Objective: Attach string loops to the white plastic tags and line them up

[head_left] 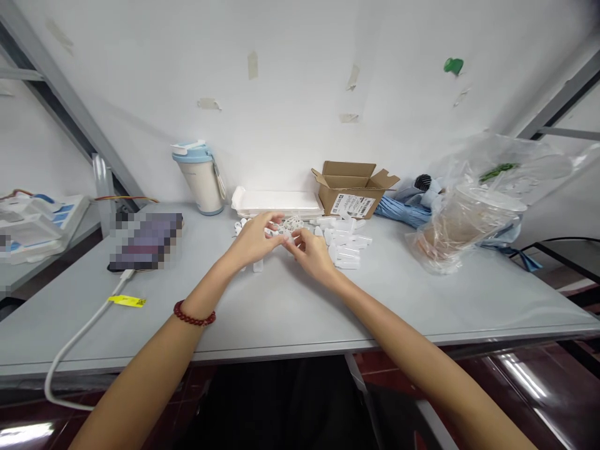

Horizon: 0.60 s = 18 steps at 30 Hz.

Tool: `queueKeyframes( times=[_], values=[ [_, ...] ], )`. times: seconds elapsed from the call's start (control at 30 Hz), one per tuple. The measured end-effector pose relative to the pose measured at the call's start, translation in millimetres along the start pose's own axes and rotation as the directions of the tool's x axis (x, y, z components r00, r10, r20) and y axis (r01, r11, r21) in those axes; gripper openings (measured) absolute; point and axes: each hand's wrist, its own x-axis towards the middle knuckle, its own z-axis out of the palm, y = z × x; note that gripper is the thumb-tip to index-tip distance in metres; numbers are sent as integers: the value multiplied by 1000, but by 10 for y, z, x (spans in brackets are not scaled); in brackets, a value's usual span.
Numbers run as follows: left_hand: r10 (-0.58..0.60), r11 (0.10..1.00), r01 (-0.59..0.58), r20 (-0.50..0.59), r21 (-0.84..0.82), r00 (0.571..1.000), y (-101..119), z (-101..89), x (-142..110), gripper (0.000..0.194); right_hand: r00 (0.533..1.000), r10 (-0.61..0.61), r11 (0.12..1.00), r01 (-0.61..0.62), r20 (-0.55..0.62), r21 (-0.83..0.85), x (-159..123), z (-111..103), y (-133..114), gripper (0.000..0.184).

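Both hands meet over the middle of the table, fingertips nearly touching. My left hand point(255, 240) is curled, thumb toward the right hand, with something small and whitish partly hidden among its fingers. My right hand point(313, 255) is closed in a pinch at the left thumb's tip; what it holds is too small and covered to make out. Just behind the fingers lies a heap of small white pieces point(294, 222). Several translucent white plastic tubes point(347, 255) lie right of my right hand. More small white parts point(238, 226) are left of my left hand, and a single white piece point(258, 266) lies below it.
Along the wall stand a beige-and-blue tumbler point(201, 181), a white tray point(279, 203) and an open cardboard box point(351, 194). A phone point(147, 242) with a white cable point(79, 340) lies left. At right are a folded blue umbrella point(405, 211) and a plastic-wrapped container point(469, 222).
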Motion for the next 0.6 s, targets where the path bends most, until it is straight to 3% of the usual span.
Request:
queueKeyframes(
  times=[0.1, 0.2, 0.33, 0.47, 0.6],
  values=[
    [198, 961, -218, 131, 169, 971, 54, 23, -55, 51, 998, 59, 998, -59, -12, -27, 15, -7, 1, 19],
    [279, 892, -351, 264, 284, 923, 45, 62, -98, 55, 993, 109, 993, -111, -45, -31, 29, -7, 1, 17],
    [309, 807, -392, 248, 443, 918, -2, 130, -117, 56, 988, 144, 989, -145, -55, -4, 31, 15, 12, 18],
    [299, 724, -367, 214, 584, 930, 7, 185, -122, 38, 988, 150, 989, -149, -49, 13, 10, 54, 13, 17],
    [270, 712, -350, 223, 609, 937, 21, 194, -121, 30, 988, 148, 989, -148, -53, 3, -7, 83, 1, 17]
  ],
)
